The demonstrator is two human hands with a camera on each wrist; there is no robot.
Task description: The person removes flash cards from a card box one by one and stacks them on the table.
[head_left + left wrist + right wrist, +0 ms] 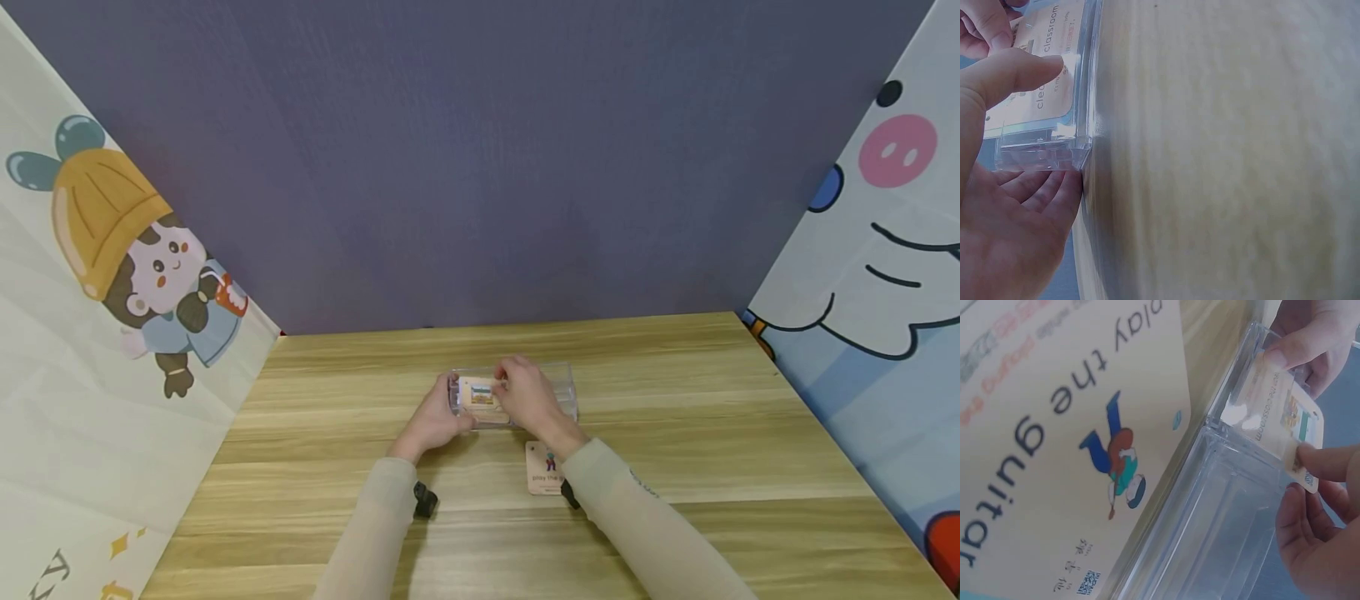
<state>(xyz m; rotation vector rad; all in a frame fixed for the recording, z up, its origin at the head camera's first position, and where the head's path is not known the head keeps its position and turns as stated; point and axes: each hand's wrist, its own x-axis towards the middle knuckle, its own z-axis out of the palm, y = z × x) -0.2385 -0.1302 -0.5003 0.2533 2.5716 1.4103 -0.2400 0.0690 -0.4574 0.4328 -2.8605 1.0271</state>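
A clear plastic box (564,385) lies on the table, with a "clean the classroom" flashcard (480,396) at its left compartment. My left hand (433,421) grips the box's left end, its thumb over the card and its fingers against the outer wall. With thumb and fingers, my right hand (528,400) pinches the card's edge near the box's middle. The right wrist view shows the box's other compartment (1185,519) holding no card. Nearer to me, a "play the guitar" flashcard (542,468) rests on the wood, partly covered by the right wrist.
The wooden table (337,375) runs back to a dark grey-blue panel (480,167). Printed cartoon sheets stand at both sides, a child in a yellow hat (112,225) left and a pink-snouted figure (897,150) right.
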